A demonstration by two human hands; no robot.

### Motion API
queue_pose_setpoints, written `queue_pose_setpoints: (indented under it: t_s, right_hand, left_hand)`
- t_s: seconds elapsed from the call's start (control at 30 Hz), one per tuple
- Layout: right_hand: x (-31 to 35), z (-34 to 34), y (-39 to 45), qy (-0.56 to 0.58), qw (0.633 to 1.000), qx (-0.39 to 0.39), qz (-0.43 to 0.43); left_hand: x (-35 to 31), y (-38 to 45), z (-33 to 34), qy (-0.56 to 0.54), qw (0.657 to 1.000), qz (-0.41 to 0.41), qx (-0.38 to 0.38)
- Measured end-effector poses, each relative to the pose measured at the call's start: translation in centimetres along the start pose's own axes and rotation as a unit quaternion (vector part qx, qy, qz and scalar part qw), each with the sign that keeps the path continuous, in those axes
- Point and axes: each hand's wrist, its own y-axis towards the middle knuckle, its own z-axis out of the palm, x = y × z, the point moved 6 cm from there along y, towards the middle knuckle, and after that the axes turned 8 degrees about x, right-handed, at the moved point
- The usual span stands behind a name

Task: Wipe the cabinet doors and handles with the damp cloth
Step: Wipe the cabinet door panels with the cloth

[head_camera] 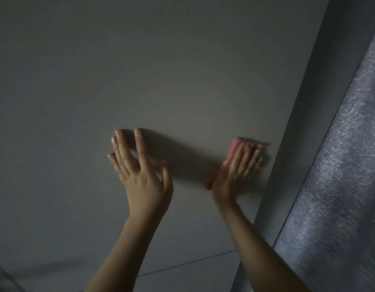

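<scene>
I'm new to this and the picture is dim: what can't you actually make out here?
- Pink cloth: head view, mostly hidden under the right hand and motion-blurred; dampness unreadable.
- Cabinet door: no handle in frame; its edges are cut off.
- Left hand: contact with the door is unclear in the dimness.

Two bare forearms in view, no sleeves, no watch, bracelet or rings seen. Left hand (140,175): slim, long fingers, short plain nails with a pale sheen, small wet-looking glints on the fingers and the back of the hand; tendons and knuckle ridges show faintly in the dim light. Right hand (237,173): same slim build, blurred, so nail and skin detail cannot be made out; wrist narrow, forearm widening toward the lower edge of the view, where both arms are cut off before the elbow.
</scene>
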Motion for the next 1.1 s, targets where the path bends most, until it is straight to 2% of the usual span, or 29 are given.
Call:
queue_pose_setpoints:
  t_s: [0.07,0.1,0.17,0.23,0.3,0.33,0.37,0.43,0.5,0.57,0.63,0.7,0.77,0.8,0.9,0.97,1.03,1.1]
  right_hand:
    - [1.4,1.5,-3.3,-0.044,0.991,0.083,-0.098]
    - [1.0,1.6,-3.7,-0.049,0.986,0.1,-0.125]
    - [0.0,0.3,-1.9,-0.052,0.986,0.075,-0.139]
    - [-0.8,-1.5,1.8,-0.044,0.995,0.008,-0.086]
    - [-0.4,-2.6,4.3,-0.005,0.998,-0.06,0.011]
    - [0.4,-2.5,4.1,0.005,0.997,-0.073,0.04]
    - [1.7,-2.1,3.2,0.005,0.997,-0.067,0.029]
    - [4.0,0.1,-0.5,-0.022,0.996,-0.002,-0.081]
    - [4.2,2.1,-4.8,-0.077,0.976,0.079,-0.19]
    - [3.1,2.3,-6.1,-0.096,0.962,0.103,-0.235]
    - [3.0,1.4,-4.7,-0.081,0.975,0.07,-0.196]
    - [4.1,0.2,-1.8,-0.036,0.995,0.013,-0.089]
    - [6.1,0.2,-0.8,0.012,0.999,-0.035,0.002]
    - [8.3,0.9,-1.7,0.02,0.999,-0.034,-0.003]
    - [13.1,2.9,-6.8,-0.009,0.988,0.033,-0.154]
    - [12.6,3.7,-9.5,-0.05,0.973,0.063,-0.216]
    - [11.3,3.7,-9.7,-0.075,0.975,0.062,-0.201]
    - [11.6,3.6,-8.9,-0.045,0.993,0.041,-0.106]
  left_hand:
    - [0.2,-0.1,-0.1,0.004,1.0,0.001,0.004]
    - [0.3,-0.1,-0.2,0.005,1.0,0.004,0.005]
    - [0.6,-0.3,-0.5,0.005,1.0,0.009,0.007]
    - [1.1,-0.6,-0.7,0.008,1.0,0.004,0.012]
    - [1.6,-1.0,-1.0,0.011,1.0,-0.006,0.016]
    - [1.9,-1.3,-1.1,0.012,1.0,-0.009,0.02]
    - [2.0,-1.5,-1.1,0.012,1.0,-0.009,0.023]
    - [2.4,-1.6,-1.2,0.016,0.999,-0.007,0.03]
    - [2.7,-1.8,-1.1,0.022,0.999,-0.005,0.036]
    - [3.2,-2.1,-1.3,0.027,0.999,-0.006,0.039]
    - [3.9,-2.4,-1.8,0.029,0.999,-0.009,0.041]
    - [4.7,-2.5,-2.5,0.033,0.999,-0.011,0.041]
    - [5.6,-2.7,-3.1,0.035,0.998,-0.022,0.043]
    - [6.7,-2.9,-3.8,0.042,0.998,-0.028,0.046]
    - [8.9,-3.4,-4.8,0.067,0.996,-0.033,0.052]
    - [10.3,-4.0,-5.5,0.075,0.995,-0.036,0.056]
    - [12.0,-4.5,-6.7,0.069,0.995,-0.048,0.057]
    - [14.1,-5.0,-8.3,0.063,0.994,-0.062,0.061]
